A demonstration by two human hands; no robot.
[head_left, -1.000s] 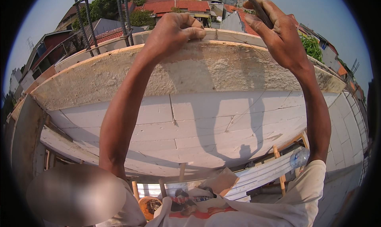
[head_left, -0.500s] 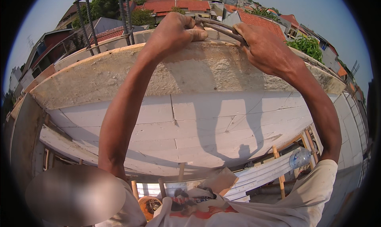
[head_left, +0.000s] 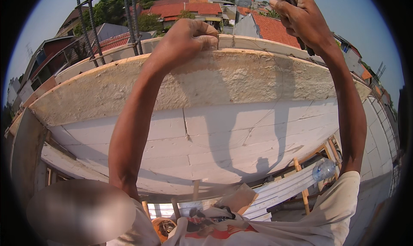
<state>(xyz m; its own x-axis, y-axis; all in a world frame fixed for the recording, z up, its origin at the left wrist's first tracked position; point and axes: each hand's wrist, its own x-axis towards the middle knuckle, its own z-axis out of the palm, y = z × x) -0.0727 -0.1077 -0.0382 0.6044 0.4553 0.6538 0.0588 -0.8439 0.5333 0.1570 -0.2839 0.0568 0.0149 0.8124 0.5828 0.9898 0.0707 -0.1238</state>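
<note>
My left hand point(head_left: 189, 39) rests on the top edge of a rough, mortar-stained board point(head_left: 254, 76). Its thumb and fingers pinch a thin, upright, nail-like piece point(head_left: 218, 41), mostly hidden by the fingers. Up to the right and clear of the board, my right hand point(head_left: 303, 20) is closed around a long-handled dark tool point(head_left: 310, 51) with an orange patch. The upper end of that tool runs out of the picture, so its kind does not show.
Below the board stands a white block wall point(head_left: 254, 138) with our shadow on it. Steel bars point(head_left: 131, 22) rise at the back left. Lower down are an orange bucket point(head_left: 163, 229), corrugated sheets point(head_left: 284, 188), a clear plastic bottle point(head_left: 323, 171) and wooden props point(head_left: 301, 181).
My right hand has lifted the dark tool up and to the right, away from my left hand. The left hand keeps its pinch at the board's top edge.
</note>
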